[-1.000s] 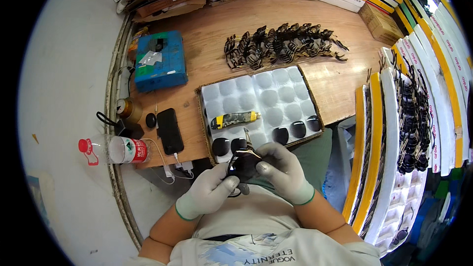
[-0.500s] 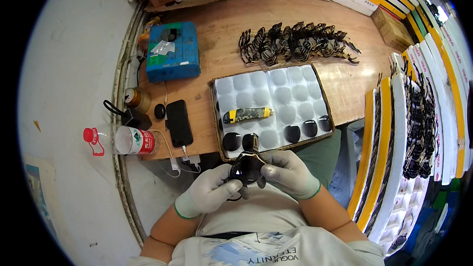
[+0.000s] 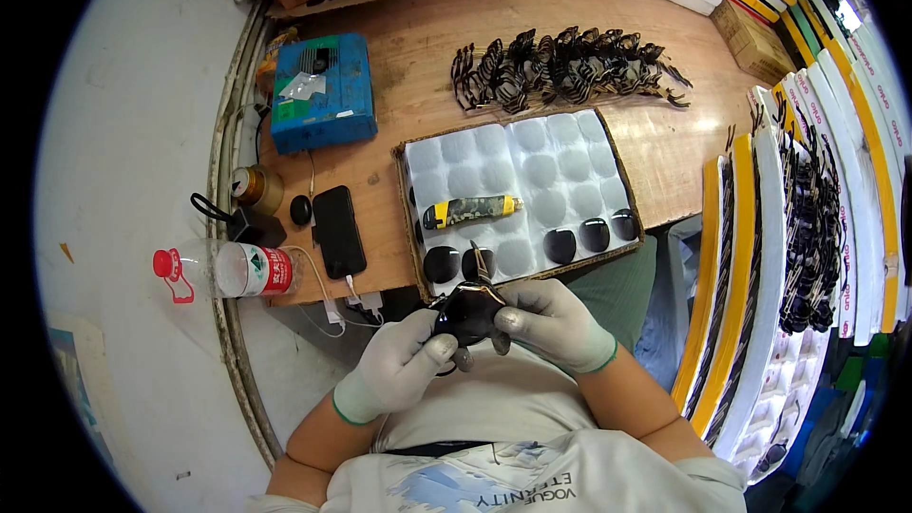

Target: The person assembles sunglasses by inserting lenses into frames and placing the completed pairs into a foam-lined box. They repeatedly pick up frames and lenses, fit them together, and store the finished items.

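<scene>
Both gloved hands meet just below the table's near edge on a black pair of sunglasses [image 3: 467,312]. My left hand [image 3: 399,369] pinches its left side and my right hand [image 3: 551,321] grips its right side; one thin temple arm sticks up between them. Right above sits a white moulded tray [image 3: 532,171] with many round hollows. A few dark lenses [image 3: 595,234] lie along its near row, and a yellow and camouflage-patterned tool [image 3: 472,211] lies in it.
A row of black sunglass frames [image 3: 560,66] lies behind the tray. A blue box [image 3: 321,90], a black phone [image 3: 338,231] on a cable, a tape roll [image 3: 255,186] and a lying water bottle [image 3: 228,270] are at the left. Yellow-edged racks of frames [image 3: 807,228] stand at the right.
The view has shifted slightly, so the table sits a little lower in the picture. Both hands stay together on the sunglasses and have turned them a little.
</scene>
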Available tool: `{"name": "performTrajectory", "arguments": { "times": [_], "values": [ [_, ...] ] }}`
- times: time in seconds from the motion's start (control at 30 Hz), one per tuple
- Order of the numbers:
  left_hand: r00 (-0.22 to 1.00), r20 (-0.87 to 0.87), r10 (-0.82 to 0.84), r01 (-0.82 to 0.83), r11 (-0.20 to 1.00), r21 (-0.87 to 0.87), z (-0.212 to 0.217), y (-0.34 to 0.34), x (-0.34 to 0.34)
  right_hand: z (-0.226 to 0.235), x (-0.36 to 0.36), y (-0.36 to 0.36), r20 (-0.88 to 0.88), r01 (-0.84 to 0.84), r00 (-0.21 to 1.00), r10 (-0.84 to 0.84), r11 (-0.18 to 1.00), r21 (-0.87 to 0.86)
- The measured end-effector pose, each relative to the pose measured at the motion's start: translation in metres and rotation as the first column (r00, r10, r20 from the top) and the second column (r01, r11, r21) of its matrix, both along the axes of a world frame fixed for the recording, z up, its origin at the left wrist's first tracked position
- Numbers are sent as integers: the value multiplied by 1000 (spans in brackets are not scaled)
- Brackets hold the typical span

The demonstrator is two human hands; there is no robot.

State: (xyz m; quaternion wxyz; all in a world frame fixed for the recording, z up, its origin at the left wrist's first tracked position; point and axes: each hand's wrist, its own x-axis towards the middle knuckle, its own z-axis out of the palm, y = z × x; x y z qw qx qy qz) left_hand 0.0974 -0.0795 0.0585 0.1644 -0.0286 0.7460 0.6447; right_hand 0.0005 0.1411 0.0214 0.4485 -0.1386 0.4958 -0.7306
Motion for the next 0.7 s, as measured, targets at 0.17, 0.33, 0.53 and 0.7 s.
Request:
{"name": "performTrajectory", "arguments": {
  "times": [0.17, 0.33, 0.53, 0.7],
  "values": [
    [996, -86, 3, -13, 992, -122, 8, 8, 1, 8, -3, 3, -84, -41, 995, 54, 987, 158],
    [989, -146, 15, -31, 993, -111, -1, 10, 9, 20, 2, 2, -176, -8, 983, 55, 966, 257],
    [998, -49, 34, -37, 997, -68, 5, 9, 0, 22, 10, 1, -181, 47, 983, -8, 976, 212],
    [998, 1, 69, -69, 998, 0, 5, 9, -4, 28, 9, -1, -282, 118, 957, -61, 974, 191]
  ]
}}
